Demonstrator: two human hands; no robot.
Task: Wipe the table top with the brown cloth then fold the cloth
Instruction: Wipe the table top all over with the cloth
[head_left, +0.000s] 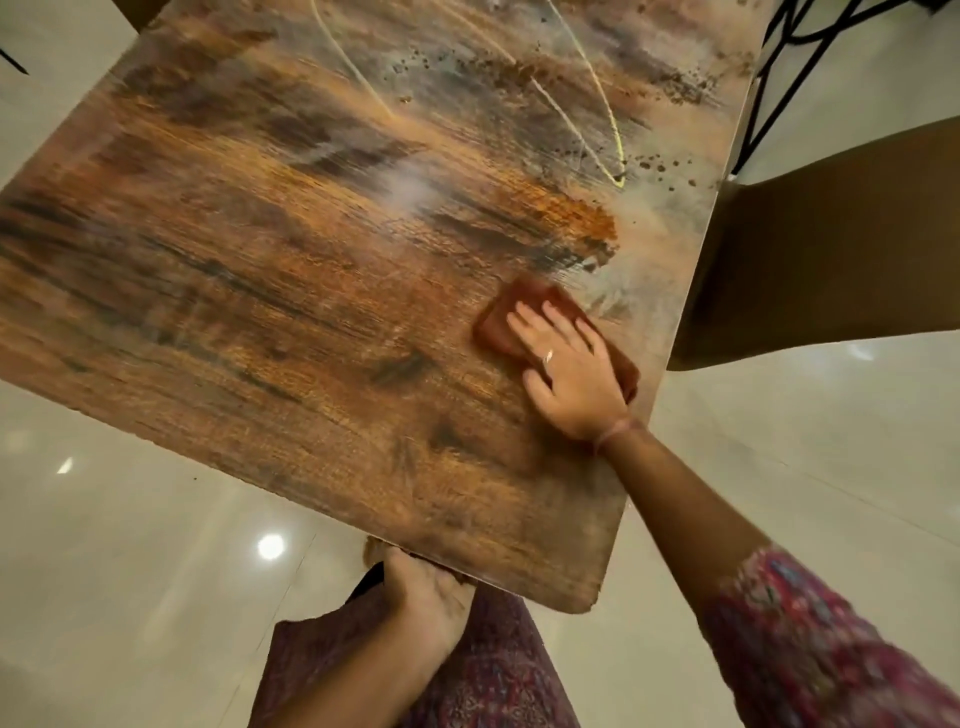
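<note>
Glossy pale floor tiles (779, 467); brown chair (831, 249)

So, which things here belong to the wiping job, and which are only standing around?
Belong to the job:
- folded brown cloth, flat on the table
- brown wooden table top
- right hand, pressing flat on the cloth
- left hand, holding the table's near edge

Only around:
- dark brown chair seat beside the table
- black metal frame
- glossy pale tiled floor

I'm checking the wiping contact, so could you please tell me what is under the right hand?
The brown cloth lies flat on the table top under the right hand, whose straight fingers press it. The cloth's middle is covered by the hand, so its folds cannot be seen.
</note>
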